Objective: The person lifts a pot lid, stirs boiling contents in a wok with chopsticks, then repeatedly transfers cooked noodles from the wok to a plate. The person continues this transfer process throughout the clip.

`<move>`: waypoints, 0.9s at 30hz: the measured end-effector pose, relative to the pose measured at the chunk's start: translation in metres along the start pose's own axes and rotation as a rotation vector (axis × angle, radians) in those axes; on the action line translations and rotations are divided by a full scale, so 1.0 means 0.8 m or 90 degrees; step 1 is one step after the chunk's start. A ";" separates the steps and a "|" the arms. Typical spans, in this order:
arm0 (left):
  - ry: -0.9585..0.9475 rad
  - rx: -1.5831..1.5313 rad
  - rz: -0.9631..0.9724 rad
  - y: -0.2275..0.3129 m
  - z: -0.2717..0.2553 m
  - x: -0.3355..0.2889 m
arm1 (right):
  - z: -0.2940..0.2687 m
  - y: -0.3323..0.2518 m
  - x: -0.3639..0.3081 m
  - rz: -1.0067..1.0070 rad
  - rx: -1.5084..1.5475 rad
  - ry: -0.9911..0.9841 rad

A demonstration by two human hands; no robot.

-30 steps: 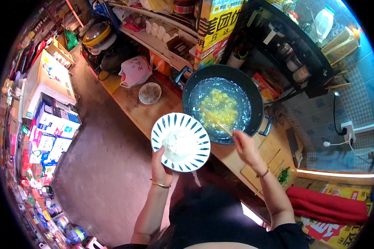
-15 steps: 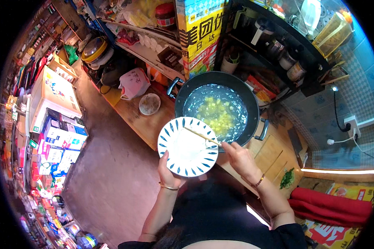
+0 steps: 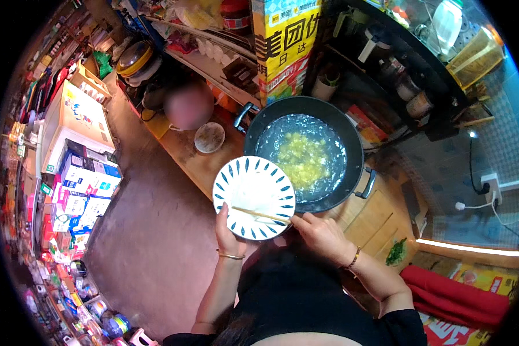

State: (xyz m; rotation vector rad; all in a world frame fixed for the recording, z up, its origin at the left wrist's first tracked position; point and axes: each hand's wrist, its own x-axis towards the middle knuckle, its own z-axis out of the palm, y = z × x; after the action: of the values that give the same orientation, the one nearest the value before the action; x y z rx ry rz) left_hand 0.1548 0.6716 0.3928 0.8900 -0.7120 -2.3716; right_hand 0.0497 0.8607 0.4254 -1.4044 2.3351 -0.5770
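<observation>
My left hand [image 3: 229, 235] grips the near edge of a white plate [image 3: 254, 173] with blue leaf-shaped marks round its rim, thumb on top. Glare washes out the plate's middle, so I cannot make out what lies on it. Wooden chopsticks [image 3: 259, 214] are closed in my right hand [image 3: 323, 237] and reach across the plate toward my left thumb. Just beyond, partly behind the plate, stands a large dark pot [image 3: 356, 144] of bubbling liquid. Small yellow pieces [image 3: 303, 157] are gathered in the middle of the pot.
A small pale dish [image 3: 209, 137] sits on the wooden counter [image 3: 181, 155] left of the pot. Chopped greens [image 3: 396, 252] lie to the right, near a folded red cloth [image 3: 450, 291]. Behind the pot stand a yellow printed panel [image 3: 288, 57] and dark shelves with jars [image 3: 419, 106].
The plate has shifted slightly left and nearer to me. My right hand and the chopsticks have come down nearer, and the chopsticks now cross the plate's lower part.
</observation>
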 end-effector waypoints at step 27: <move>0.026 -0.055 -0.025 -0.022 -0.046 0.020 | 0.040 0.177 0.074 0.236 -0.311 -0.002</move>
State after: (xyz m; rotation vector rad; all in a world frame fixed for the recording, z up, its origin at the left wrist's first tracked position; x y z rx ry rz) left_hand 0.1651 0.6643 0.3512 0.9203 -0.5763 -2.3918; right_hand -0.0667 0.8631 0.3202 -1.0870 2.7562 0.1113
